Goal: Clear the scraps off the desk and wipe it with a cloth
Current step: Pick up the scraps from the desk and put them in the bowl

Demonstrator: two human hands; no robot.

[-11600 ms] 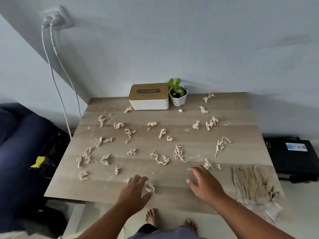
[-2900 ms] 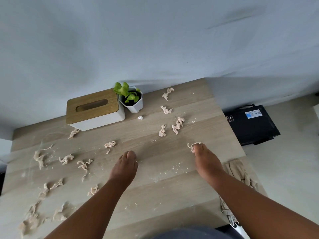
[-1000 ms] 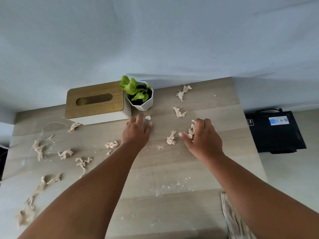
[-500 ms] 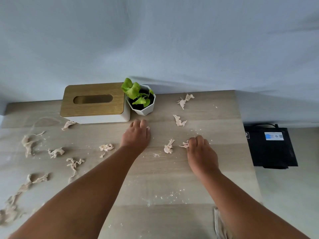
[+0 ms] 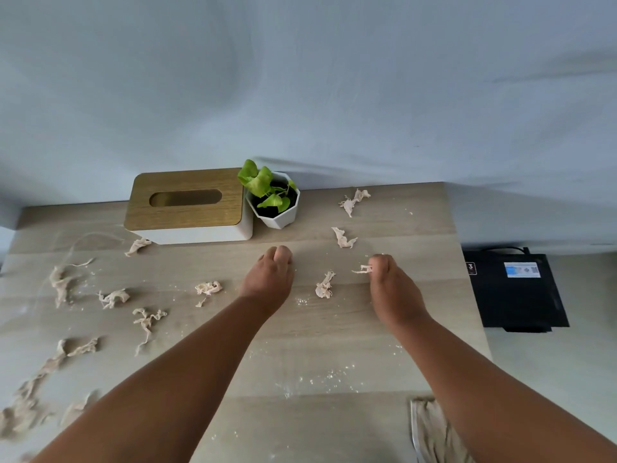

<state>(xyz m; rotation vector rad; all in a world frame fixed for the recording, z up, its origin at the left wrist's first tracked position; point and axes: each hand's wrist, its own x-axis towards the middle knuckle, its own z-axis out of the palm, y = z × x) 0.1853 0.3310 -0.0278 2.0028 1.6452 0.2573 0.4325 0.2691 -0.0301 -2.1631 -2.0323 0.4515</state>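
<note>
R hand (image 5: pixel 389 282) fingers curled, pinching scrap (image 5: pixel 362 270); L hand (image 5: pixel 268 279) clenched, contents unseen; loose wisp could drop back onto desk (image 5: pixel 334 332) w/ crumbs.

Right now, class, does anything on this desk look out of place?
Yes: torn beige scraps lie scattered over the desk, thickest at its left edge, with pale crumbs near the front. The tissue box and plant pot stand upright.

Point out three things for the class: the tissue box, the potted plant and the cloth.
tissue box (image 5: pixel 187 208), head view, on its wooden lid just below the slot.
potted plant (image 5: pixel 282 218), head view, on the white pot's front wall.
cloth (image 5: pixel 430 429), head view, on the folded part at the desk's near edge.
</note>
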